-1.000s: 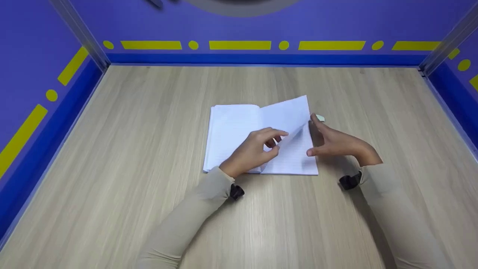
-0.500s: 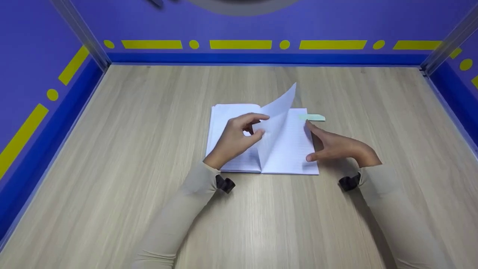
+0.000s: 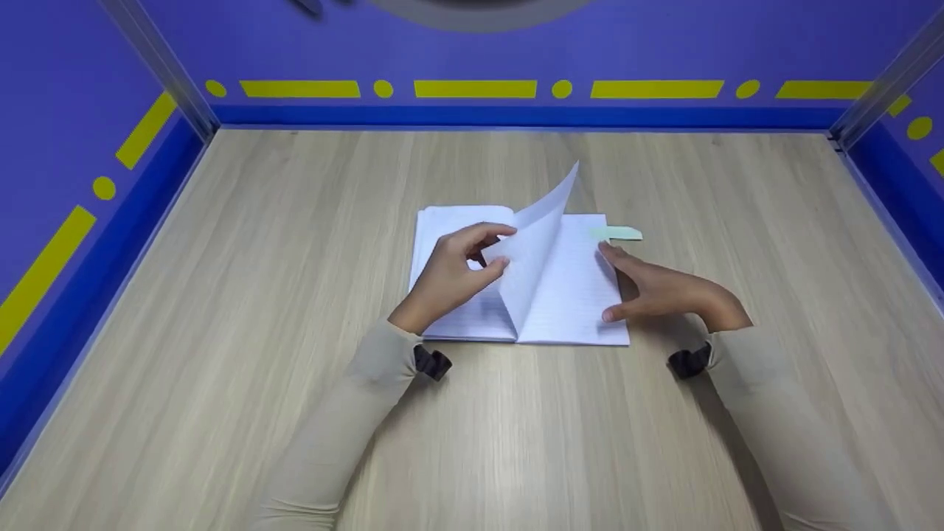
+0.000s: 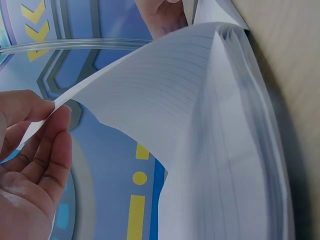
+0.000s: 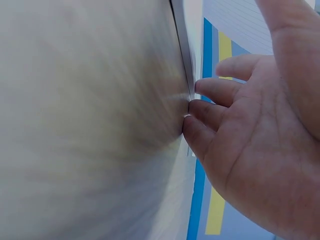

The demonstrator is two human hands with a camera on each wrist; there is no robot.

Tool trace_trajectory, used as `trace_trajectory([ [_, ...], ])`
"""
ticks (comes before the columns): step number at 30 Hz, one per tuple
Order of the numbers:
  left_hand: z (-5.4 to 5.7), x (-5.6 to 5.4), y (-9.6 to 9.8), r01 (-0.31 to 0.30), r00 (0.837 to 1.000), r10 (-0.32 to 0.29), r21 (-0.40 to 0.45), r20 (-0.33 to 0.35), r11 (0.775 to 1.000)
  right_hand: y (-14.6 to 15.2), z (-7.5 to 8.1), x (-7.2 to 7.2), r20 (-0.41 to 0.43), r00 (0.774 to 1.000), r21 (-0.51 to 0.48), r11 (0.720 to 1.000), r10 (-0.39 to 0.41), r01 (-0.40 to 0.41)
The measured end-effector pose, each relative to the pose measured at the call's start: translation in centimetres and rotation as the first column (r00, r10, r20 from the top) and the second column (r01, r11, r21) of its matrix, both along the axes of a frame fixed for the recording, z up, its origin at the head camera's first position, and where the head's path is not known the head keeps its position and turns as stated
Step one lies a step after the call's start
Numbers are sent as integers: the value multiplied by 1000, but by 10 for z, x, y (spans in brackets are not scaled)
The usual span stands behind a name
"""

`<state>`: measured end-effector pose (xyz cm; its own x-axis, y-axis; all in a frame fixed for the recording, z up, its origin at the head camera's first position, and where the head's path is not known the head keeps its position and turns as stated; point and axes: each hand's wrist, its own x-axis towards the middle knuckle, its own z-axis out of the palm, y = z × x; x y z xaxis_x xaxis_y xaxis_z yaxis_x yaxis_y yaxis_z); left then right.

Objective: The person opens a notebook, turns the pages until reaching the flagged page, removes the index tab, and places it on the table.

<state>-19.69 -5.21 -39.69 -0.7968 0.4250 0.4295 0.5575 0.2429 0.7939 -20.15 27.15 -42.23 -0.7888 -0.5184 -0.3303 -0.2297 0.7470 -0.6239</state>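
Note:
An open notebook with lined white pages (image 3: 579, 291) lies on the table in the head view. My left hand (image 3: 451, 273) pinches the edge of one raised page (image 3: 535, 251) between thumb and fingers; the left wrist view shows this paper sheet (image 4: 145, 85) bowing up from the spine. At the notebook's right edge rests my right hand (image 3: 667, 287), thumb apart from the fingers and nothing gripped. In the right wrist view its fingertips (image 5: 192, 122) touch along the notebook's side. A pale green sticky tab (image 3: 625, 233) juts out from the right page, just beyond those fingers.
The notebook sits mid-table on a light wood-grain tabletop (image 3: 295, 243). Blue panels with yellow marks (image 3: 476, 89) stand along the back and both sides. A black wrist camera (image 3: 433, 363) is strapped at the left cuff, another camera (image 3: 689, 361) at the right.
My left hand has drawn the page up and leftward from the right half, uncovering the sheet below and the green tab. The right hand has barely shifted.

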Motion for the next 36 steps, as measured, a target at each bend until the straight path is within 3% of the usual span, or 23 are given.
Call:
trace_trajectory([
  [12,-6,-2,-15,-27,999,22,-106,-46,994,-2,2,1,-9,1000,22,1000,10,-9],
  [24,-7,-3,-29,2,999,-13,-222,-50,975,-5,-1,3,-25,998,10,998,57,-56],
  [29,-8,-3,-33,19,997,-40,-323,-60,946,-5,-1,2,-29,998,31,998,64,-63],
  [36,-10,-5,-41,57,997,-71,-486,-10,872,-7,0,4,-29,997,52,996,68,-66],
])
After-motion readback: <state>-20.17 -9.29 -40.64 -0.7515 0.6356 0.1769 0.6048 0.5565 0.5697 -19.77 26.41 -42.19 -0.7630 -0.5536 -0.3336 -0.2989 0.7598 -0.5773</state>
